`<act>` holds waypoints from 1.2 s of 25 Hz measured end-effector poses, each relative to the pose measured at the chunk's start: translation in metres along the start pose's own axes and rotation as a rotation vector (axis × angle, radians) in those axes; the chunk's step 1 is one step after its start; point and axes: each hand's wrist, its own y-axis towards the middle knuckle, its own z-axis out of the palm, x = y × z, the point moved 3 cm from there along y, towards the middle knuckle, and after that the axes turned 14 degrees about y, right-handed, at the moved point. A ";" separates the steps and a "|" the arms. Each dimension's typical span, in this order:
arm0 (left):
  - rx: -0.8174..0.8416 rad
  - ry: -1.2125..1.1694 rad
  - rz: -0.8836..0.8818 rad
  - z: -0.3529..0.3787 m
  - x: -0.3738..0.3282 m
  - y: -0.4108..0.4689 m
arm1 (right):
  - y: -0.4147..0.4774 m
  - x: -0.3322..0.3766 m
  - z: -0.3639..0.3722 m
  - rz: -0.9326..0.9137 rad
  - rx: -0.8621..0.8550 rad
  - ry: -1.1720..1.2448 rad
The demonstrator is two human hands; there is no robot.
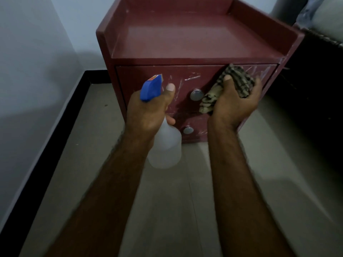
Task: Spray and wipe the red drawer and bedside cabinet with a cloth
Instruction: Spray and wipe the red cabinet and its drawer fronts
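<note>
The left hand (pixel 148 110) grips the spray bottle (pixel 165 145), its nozzle turned toward the red drawer (pixel 148 78) just ahead, probably ready to wet it. The right hand (pixel 235 102) clasps the cloth (pixel 235 82) against the same front beside the knob (pixel 196 94), to wipe.

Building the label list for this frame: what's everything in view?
bedside cabinet: 1, red, centre, by the wall
upper drawer: 1, red, cabinet front
lower drawer: 1, red, below it
knobs: 2, silver, one per drawer
spray bottle: 1, clear with blue head, left of the knobs
cloth: 1, beige-dark check, at upper drawer, right of its knob
skirting: 1, black, left wall base
left hand: 1, grips spray bottle
right hand: 1, holds cloth
</note>
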 end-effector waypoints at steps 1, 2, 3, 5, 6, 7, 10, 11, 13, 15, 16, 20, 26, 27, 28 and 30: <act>-0.004 0.003 0.012 0.001 -0.001 -0.002 | 0.007 0.004 -0.005 -0.032 -0.034 0.000; -0.001 0.007 0.027 0.001 -0.001 -0.003 | 0.010 0.007 -0.008 -0.071 -0.024 -0.018; 0.010 0.016 0.050 0.002 0.000 -0.003 | 0.010 0.008 -0.008 -0.104 0.023 -0.048; 0.049 0.058 0.095 0.006 0.003 0.000 | -0.002 0.005 0.000 -0.157 0.183 -0.099; 0.068 0.079 0.111 0.009 0.003 0.003 | -0.010 0.002 0.006 -0.194 0.253 -0.119; 0.087 0.090 0.123 0.013 0.003 0.006 | -0.018 -0.002 0.012 -0.242 0.306 -0.136; 0.128 0.126 0.157 0.023 -0.003 0.018 | -0.022 -0.014 0.017 -0.309 0.371 -0.146; 0.139 0.140 0.171 0.026 -0.004 0.020 | -0.017 -0.015 0.012 -0.308 0.344 -0.149; 0.153 0.156 0.200 0.031 -0.004 0.023 | -0.003 -0.015 -0.001 -0.329 0.261 -0.164; 0.152 0.130 0.209 0.033 0.000 0.024 | 0.005 -0.017 -0.006 -0.349 0.245 -0.180; 0.155 0.122 0.205 0.034 0.001 0.024 | 0.003 -0.018 -0.004 -0.371 0.271 -0.194; 0.169 0.112 0.184 0.043 -0.004 0.023 | -0.014 -0.019 0.012 -0.449 0.391 -0.245; 0.148 0.141 0.185 0.038 -0.003 0.017 | 0.020 -0.007 -0.002 -0.478 0.205 -0.305; 0.143 0.133 0.179 0.037 -0.001 0.014 | 0.015 -0.006 0.001 -0.471 0.211 -0.302; 0.137 0.120 0.164 0.037 0.000 0.011 | 0.005 -0.005 0.005 -0.462 0.252 -0.295; 0.139 0.115 0.147 0.038 0.002 0.004 | -0.012 -0.006 0.014 -0.479 0.377 -0.297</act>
